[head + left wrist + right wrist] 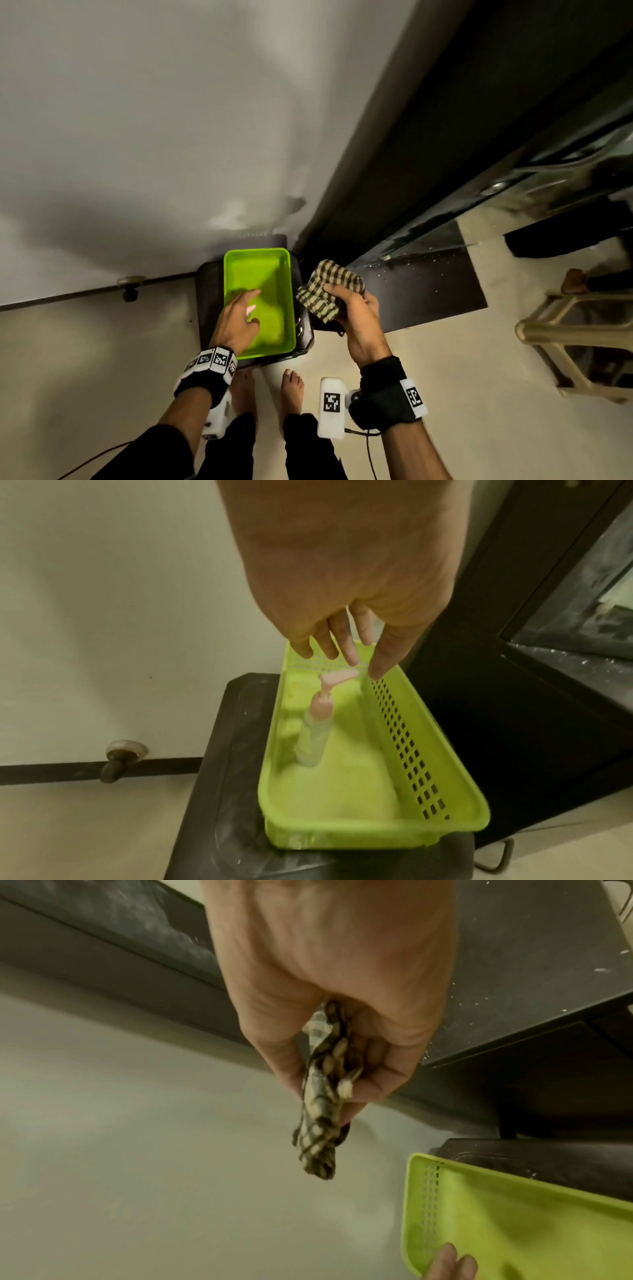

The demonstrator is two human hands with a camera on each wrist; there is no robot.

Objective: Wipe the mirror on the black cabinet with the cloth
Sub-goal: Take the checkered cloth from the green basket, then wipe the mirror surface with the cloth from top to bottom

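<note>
Bunched up tight in my right hand [356,315] is the cloth [327,289] — my fingers and thumb are curled round its middle, and both ends stick out. From the right wrist view it looks like a twisted roll of checks, dark and cream. My left hand [236,325] holds nothing. Its fingers are loose and spread, and they reach down into the green basket [289,294], just above the pink pump top of a small bottle [316,731] that stands near the basket's far end. I cannot tell if a fingertip touches the pump yet.

The basket sits on a dark bin [226,750], pushed into the corner where the wall meets the black cabinet [428,137]. The mirror [534,205] is on the cabinet's front, off to my right, and I can see white specks and smears low on the glass. The cloth is near the mirror's bottom left corner but not touching it.

I think I am at the getting-ready step — cloth in hand, no wiping begun. Maybe the bottle is cleaner, but I cannot read it. Next, I would swing my right hand over to the glass, open the cloth out flatter, and press it on the speckled part.
</note>
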